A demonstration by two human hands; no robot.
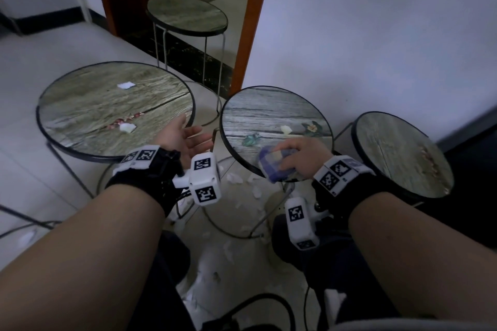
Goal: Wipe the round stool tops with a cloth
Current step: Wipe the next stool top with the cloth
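My right hand [304,154] grasps the cloth [274,165], pressing it on the middle stool [271,113]'s near edge. My left hand [185,136] hovers released, palm up, just left of it.

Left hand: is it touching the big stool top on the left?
Cannot tell. In the head view the open left hand overlaps the near right rim of the big stool top, palm up, but neither contact nor a gap shows plainly.

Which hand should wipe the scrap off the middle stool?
Right hand: it already grips the cloth on the middle stool, near the scrap. The left hand is open, beside it.
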